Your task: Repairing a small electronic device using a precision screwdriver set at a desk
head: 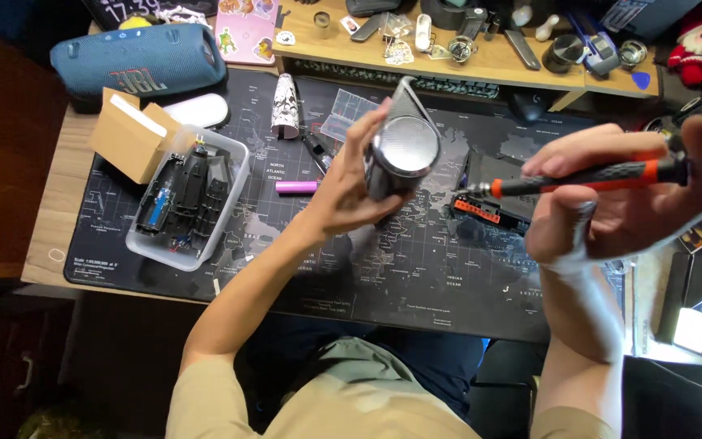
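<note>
While left hand [343, 195] grips it, dark cylinder [400, 158], round silvery mesh face

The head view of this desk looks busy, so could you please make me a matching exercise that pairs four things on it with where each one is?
Things:
1. screwdriver
2. round silver-faced device
3. clear plastic tray
4. blue cylindrical speaker

Places:
A. held up in the left hand
B. lying at the far left corner of the desk
C. gripped in the right hand, tip pointing left
D. on the map-printed desk mat, beside a cardboard box, holding black parts

Pairs: 1-C, 2-A, 3-D, 4-B
</note>
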